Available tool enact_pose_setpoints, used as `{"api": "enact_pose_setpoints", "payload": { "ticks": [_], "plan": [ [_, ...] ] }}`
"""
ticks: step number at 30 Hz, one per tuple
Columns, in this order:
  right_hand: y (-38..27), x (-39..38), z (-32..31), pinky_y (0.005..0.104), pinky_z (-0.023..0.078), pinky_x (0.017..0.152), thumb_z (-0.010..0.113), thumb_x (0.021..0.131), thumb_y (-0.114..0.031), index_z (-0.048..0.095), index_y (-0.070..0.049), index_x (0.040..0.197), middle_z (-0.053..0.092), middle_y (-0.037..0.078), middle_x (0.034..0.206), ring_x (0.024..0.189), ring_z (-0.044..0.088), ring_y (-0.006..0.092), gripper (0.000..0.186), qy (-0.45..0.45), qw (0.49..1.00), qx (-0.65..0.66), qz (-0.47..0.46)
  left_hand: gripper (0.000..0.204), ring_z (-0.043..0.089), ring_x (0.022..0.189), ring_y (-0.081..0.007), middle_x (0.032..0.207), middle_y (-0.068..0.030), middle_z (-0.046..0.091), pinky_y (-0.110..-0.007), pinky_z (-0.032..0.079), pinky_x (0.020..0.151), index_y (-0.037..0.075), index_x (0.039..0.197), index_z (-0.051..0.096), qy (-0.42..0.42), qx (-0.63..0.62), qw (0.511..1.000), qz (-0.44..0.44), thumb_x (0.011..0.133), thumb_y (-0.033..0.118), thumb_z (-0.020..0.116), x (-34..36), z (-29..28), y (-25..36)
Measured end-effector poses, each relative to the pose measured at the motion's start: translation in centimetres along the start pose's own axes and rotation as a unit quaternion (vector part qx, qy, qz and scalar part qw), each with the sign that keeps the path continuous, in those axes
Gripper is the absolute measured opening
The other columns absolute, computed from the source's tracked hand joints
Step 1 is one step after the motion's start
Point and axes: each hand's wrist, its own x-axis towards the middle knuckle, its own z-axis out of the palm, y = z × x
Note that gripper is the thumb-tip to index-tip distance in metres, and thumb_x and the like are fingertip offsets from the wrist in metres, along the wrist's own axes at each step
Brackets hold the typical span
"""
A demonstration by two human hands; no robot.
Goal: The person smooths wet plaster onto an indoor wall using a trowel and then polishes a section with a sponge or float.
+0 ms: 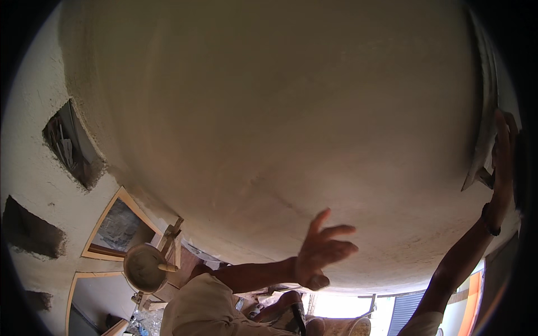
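A broad, smooth, grey-brown plastered surface (pixel 291 123) fills most of the view above me. At the far right, my right hand (pixel 503 159) is closed on a long flat plastering float (pixel 483 131), seen nearly edge-on along the plaster. Its grip is mostly hidden by the fingers, and a dark band circles that wrist. My left hand (pixel 326 252) is raised in the lower middle with its fingers spread, holding nothing. It appears in front of the plaster; whether it touches cannot be told.
At lower left a round bowl (pixel 137 283) holds grey mix, with a wooden handle (pixel 168 267) across its rim. Wooden boards (pixel 171 238) stand beside it. The pale left wall (pixel 33 145) has rough openings and a wood-framed opening (pixel 120 224). A bucket (pixel 358 326) stands low down near bright daylight.
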Motion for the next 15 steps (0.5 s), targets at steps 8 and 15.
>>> {"api": "enact_pose_setpoints", "payload": {
  "ticks": [8,15],
  "plan": [
    [-24.4,-17.8,19.2,0.033,0.048,0.072,0.057,0.092,-0.023,0.058,-0.005,0.118,0.058,0.01,0.095,0.084,0.058,0.0196,0.031,-0.067,0.969,-0.055,-0.231,0.061,0.059,0.093,-0.0327,0.085,-0.011,0.058,-0.068,0.018,0.109,0.003,0.13,0.052,-0.037,-0.195,0.976,0.088,0.102,0.051,0.027,-16.8,1.5,-4.9],
    [-28.2,-40.5,33.3,0.0309,0.047,0.039,0.062,0.077,-0.011,0.058,0.003,0.101,0.061,0.013,0.066,0.05,0.063,0.0196,0.028,-0.206,0.888,-0.106,-0.396,0.045,0.059,0.076,-0.0318,0.071,-0.0133,0.054,-0.053,0.042,0.089,0.001,0.104,0.059,-0.201,-0.155,0.966,0.041,0.096,0.045,0.048,-26.8,-2.5,-4.8]
  ]
}}
